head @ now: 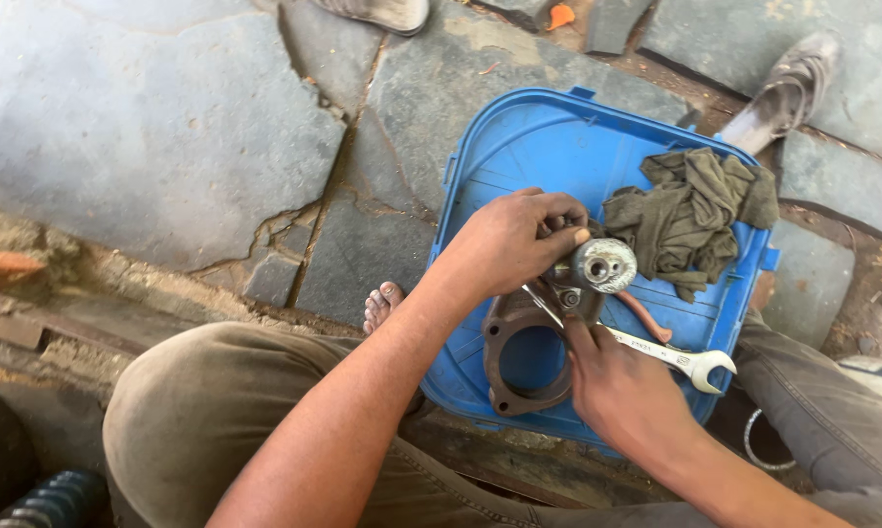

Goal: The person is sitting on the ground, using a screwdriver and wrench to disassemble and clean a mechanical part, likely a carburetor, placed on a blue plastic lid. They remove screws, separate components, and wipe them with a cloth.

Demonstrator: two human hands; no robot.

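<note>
My left hand [511, 244] grips the top of a rusty metal housing [519, 347] with a large round opening, beside its silver cylindrical hub [603, 265]. My right hand [625, 391] holds a silver open-ended wrench [678, 359], its far end set against a bolt on the housing just below the hub. The part rests on a blue plastic lid [519, 147] lying flat on the stone floor.
A crumpled olive rag [690, 217] lies on the lid's right side. A thin reddish piece [646, 316] sits by the wrench. My bare toes [382, 303] and knee [206, 401] are left of the lid. Worn shoes [785, 90] lie on cracked stone slabs behind.
</note>
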